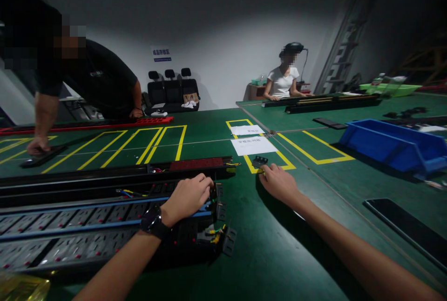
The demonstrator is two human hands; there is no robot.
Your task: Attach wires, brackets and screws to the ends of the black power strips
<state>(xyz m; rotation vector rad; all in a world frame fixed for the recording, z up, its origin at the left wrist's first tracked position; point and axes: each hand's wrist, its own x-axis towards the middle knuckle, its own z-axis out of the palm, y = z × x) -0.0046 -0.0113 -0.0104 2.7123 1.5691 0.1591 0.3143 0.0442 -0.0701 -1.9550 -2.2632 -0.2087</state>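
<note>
1. My right hand (277,182): fingers bent, tips at the near edge of a small black slotted piece (260,160). Cannot tell whether I pinch it or only touch it.
2. My left hand (190,194): palm down, fingers curled over the right-hand end of the black socket strips; fingertips partly hidden, so a grip cannot be confirmed. Dark watch (154,223) on that wrist.
3. Under and beside the left wrist: blue-edged socket strip (82,217), lying lengthwise. Nearer me, a second socket strip (87,246) alongside it.
4. At the near strip's end: yellow and green wires (216,232), with a black end piece (229,241) just beside them, tilted.
5. Just beyond the left hand: long black channel with a dark red section (195,164).
6. Past the right hand, on the green counter (265,254): printed white sheet (254,147), partly within a yellow outline.
7. Right side: blue bin (394,147); nearer, a flat dark slab (407,226).
8. Far left, a person in black (104,77) leans over the counter; far right, a person in white (282,82) is behind long dark strips (331,103).
</note>
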